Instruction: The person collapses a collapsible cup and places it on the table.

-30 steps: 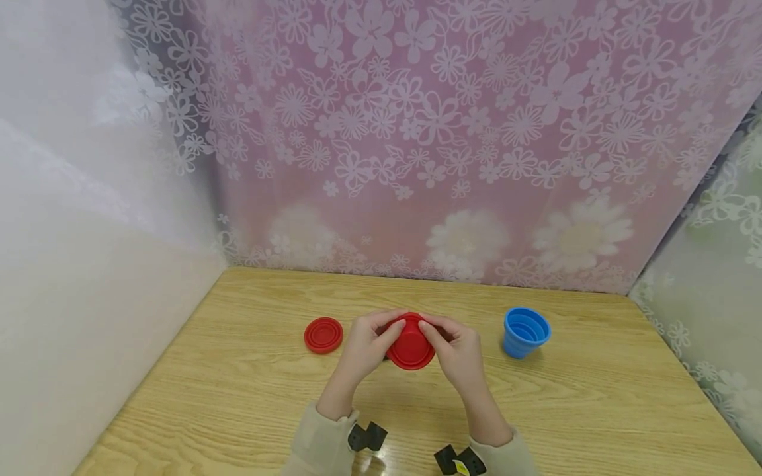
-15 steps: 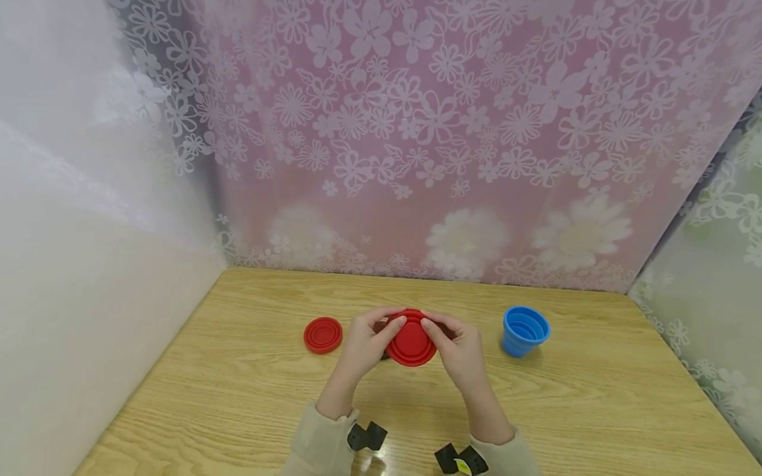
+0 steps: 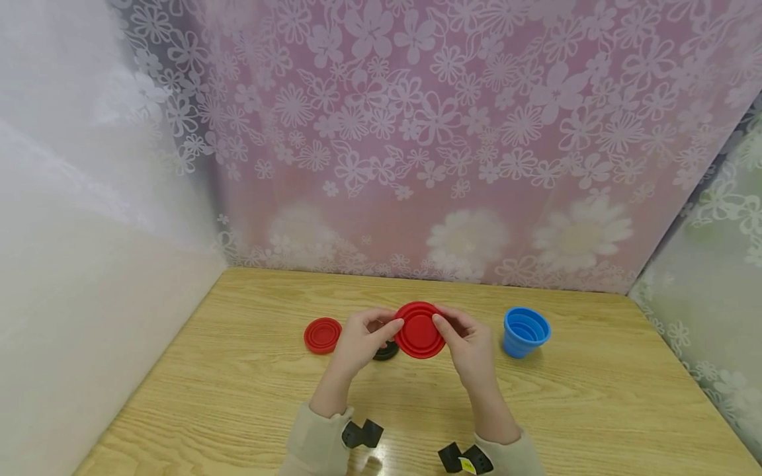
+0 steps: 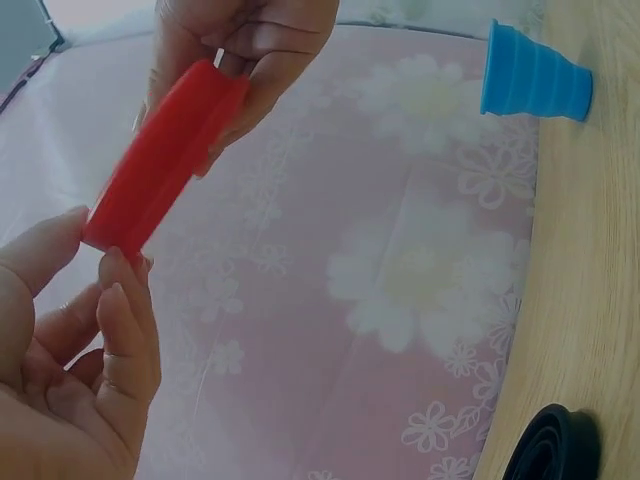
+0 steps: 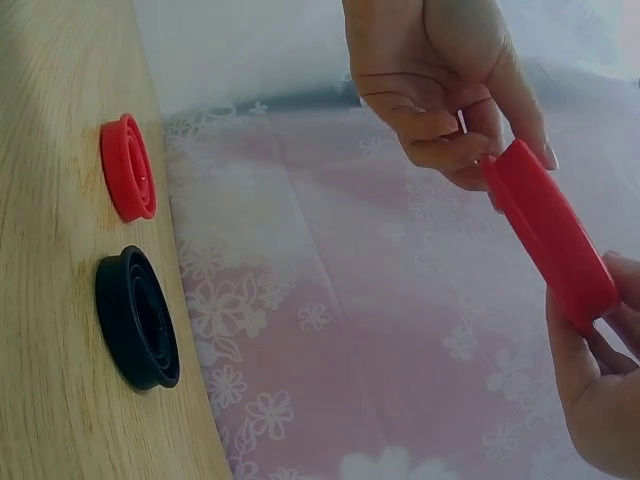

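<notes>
A red collapsible cup (image 3: 419, 332), folded into a flat ringed disc, is raised above the middle of the table. My left hand (image 3: 358, 340) pinches its left edge between thumb and fingers. On the opposite edge, my right hand (image 3: 473, 350) holds it the same way. Seen side-on in the left wrist view, the red cup (image 4: 165, 155) is a thick tilted disc with a fingertip grip at each end. Behind the left hand lies a flat black collapsible cup (image 3: 387, 352), partly hidden in the head view but whole in the right wrist view, the black cup (image 5: 138, 318).
Another flattened red collapsible cup (image 3: 323, 335) lies on the wooden table (image 3: 238, 396) to the left. To the right a blue collapsible cup (image 3: 526, 332) stands upright, extended. A flowered pink curtain (image 3: 381, 165) rises behind the table's back edge.
The held cup's centre, which bulged one second ago, has become flat with clear rings. Both hands have moved it slightly up and right, uncovering more of the black cup.
</notes>
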The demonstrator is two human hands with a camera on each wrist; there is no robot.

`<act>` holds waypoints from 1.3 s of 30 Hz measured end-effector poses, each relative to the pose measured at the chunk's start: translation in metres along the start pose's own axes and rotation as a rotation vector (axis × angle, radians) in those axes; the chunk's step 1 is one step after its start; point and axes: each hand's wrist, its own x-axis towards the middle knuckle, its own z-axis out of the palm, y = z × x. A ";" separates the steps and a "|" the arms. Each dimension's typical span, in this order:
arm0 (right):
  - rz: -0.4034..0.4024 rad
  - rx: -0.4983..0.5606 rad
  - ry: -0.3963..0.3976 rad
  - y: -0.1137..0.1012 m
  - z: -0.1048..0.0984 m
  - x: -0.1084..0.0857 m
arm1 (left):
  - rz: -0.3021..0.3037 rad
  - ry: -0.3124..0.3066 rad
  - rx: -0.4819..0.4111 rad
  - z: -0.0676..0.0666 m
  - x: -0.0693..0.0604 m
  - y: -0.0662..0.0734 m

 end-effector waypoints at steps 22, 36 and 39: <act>0.179 0.007 -0.060 -0.005 -0.008 0.005 | -0.031 0.125 -0.167 -0.002 -0.001 0.002; 0.045 0.115 -0.044 0.016 -0.012 0.008 | 0.016 0.173 -0.160 -0.002 0.000 0.003; 0.007 0.147 -0.054 0.030 -0.015 0.011 | 0.024 0.176 -0.165 -0.002 -0.001 0.007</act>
